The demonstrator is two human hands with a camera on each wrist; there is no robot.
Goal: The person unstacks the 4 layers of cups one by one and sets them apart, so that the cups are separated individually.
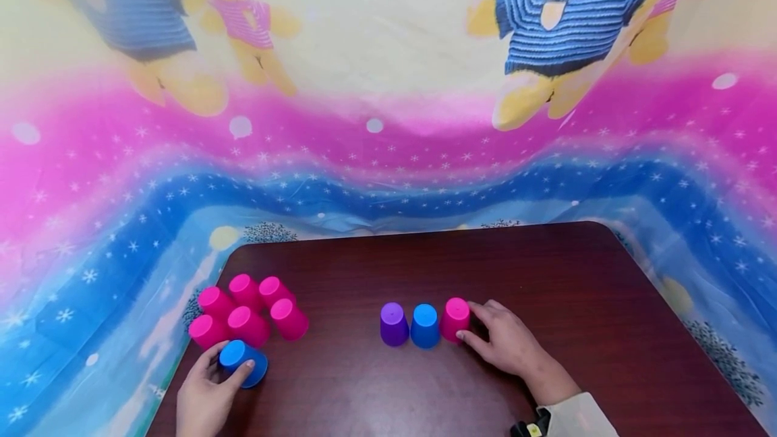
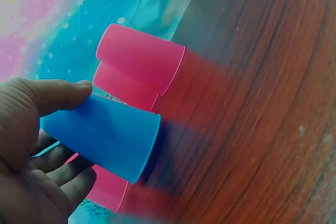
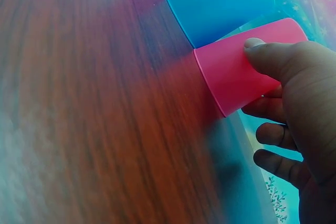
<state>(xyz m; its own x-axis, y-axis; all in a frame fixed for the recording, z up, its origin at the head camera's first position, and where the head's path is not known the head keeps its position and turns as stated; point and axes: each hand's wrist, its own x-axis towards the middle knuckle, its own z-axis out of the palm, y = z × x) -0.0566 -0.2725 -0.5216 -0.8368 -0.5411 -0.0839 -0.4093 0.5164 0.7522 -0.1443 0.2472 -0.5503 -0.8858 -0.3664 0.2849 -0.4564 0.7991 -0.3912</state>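
Upside down in my left hand (image 1: 206,393) is a blue cup (image 2: 107,137), pinched between thumb and fingers in front of a group of pink cups. My right hand (image 1: 506,341) grips a pink cup (image 3: 239,72) with thumb on its near side and fingers behind. That pink cup is at the right end of a short row, with a second blue cup (image 1: 425,326) in the middle and a purple cup (image 1: 394,324) at the left. All three stand upside down.
Several pink cups (image 1: 247,326) stand upside down in a cluster at the table's left side. The dark wooden table (image 1: 364,275) has rounded far corners. A printed cloth (image 1: 376,167) hangs behind and around it. Near the right wrist is a black strap (image 1: 531,425).
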